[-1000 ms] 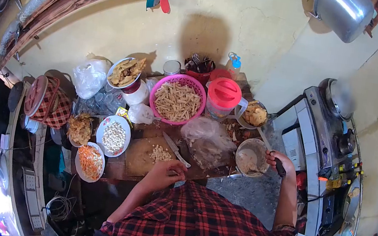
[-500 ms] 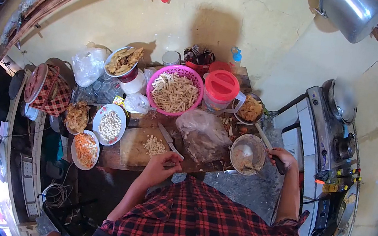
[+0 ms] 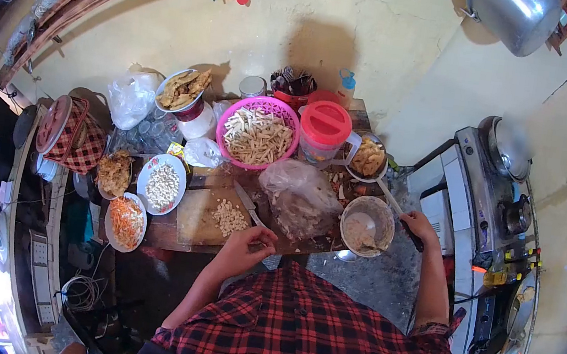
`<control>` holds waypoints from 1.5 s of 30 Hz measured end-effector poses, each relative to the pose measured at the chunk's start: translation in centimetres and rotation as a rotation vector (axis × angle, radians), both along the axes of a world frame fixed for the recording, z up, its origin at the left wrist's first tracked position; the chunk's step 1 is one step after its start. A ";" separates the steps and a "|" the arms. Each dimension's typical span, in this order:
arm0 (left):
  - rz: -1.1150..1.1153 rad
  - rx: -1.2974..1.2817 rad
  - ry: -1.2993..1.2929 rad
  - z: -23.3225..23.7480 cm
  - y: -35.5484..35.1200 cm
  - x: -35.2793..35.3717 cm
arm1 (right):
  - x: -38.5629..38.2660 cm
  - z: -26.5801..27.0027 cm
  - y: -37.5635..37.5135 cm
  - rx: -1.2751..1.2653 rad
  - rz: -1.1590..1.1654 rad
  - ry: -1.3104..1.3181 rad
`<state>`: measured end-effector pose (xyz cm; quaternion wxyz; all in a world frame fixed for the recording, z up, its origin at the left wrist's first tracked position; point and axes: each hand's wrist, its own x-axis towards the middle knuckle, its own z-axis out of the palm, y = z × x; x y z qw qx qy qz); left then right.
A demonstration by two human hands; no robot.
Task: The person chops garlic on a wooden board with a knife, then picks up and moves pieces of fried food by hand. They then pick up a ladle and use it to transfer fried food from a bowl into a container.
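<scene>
My right hand [image 3: 421, 228] grips the black end of the long handle of a small pan [image 3: 383, 178]. Golden fried pieces [image 3: 368, 158] lie in its bowl. Just left of that hand stands a pot [image 3: 368, 206] with pale batter and a utensil inside. My left hand [image 3: 244, 250] hovers at the table's front edge, fingers curled together, nothing visible in them. Close by, a knife [image 3: 246, 199] lies with its handle toward the left hand. Small pale diced pieces [image 3: 229, 218] sit on the cutting board [image 3: 195, 219]. A clear plastic bag [image 3: 300, 201] rests between the hands.
Behind stand a pink basket [image 3: 229, 152] of pale sticks and a red-lidded jug [image 3: 326, 122]. To the left are a plate [image 3: 145, 184] of white cubes, a plate [image 3: 110, 229] of shredded vegetables and a bowl [image 3: 163, 93] of fried pieces. A stove [image 3: 475, 166] is on the right.
The view has shifted slightly. The fried pieces in the pan look differently arranged and sharper. My right hand stays on the handle, and the left hand keeps its curled pose.
</scene>
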<state>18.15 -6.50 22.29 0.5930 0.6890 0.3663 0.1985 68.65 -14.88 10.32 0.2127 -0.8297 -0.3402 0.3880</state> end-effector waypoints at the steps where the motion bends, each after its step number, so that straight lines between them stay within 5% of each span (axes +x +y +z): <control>1: 0.000 0.003 -0.001 0.0 0.0 0.0 | 0.5 -0.5 -0.4 0.022 0.079 -0.130; 6: -0.012 0.015 0.028 -0.3 0.3 0.1 | -2.4 3.2 -1.3 -0.007 0.133 -0.346; 8: -0.002 0.016 0.008 -0.9 0.5 -0.1 | -4.0 4.0 -1.8 0.099 0.158 -0.738; 9: 0.007 0.017 -0.013 -1.1 0.5 -0.2 | -5.3 5.0 -1.5 0.098 0.160 -0.736; 12: 0.026 0.065 0.041 -0.4 0.5 -0.2 | -10.8 9.3 -0.1 0.417 0.155 -0.870; 14: 0.017 0.048 0.033 -0.6 0.4 -0.3 | -15.1 12.1 0.8 0.786 0.276 -0.766; 16: 0.010 0.030 0.024 -0.6 0.5 -0.4 | -19.8 12.3 1.1 0.444 0.392 -0.170; 18: -0.016 0.029 0.117 -0.6 0.5 -0.4 | -23.3 12.4 1.3 0.441 0.562 0.018; 22: -0.052 0.081 0.122 -3.1 0.7 -1.0 | -27.7 7.0 2.8 0.291 0.795 0.156; 26: -0.059 0.186 0.244 -4.2 0.8 -2.4 | -31.7 3.0 4.0 0.194 0.921 -0.034; 34: -0.142 0.246 0.674 -6.4 2.8 -8.9 | -38.2 -2.6 8.8 0.354 0.774 -0.309; 39: -0.149 0.166 0.753 -7.7 4.4 -13.1 | -40.4 -5.6 11.7 0.152 0.697 -0.361; 45: -0.053 0.124 0.470 -9.5 8.2 -15.4 | -40.9 -6.3 10.1 0.226 0.343 -0.325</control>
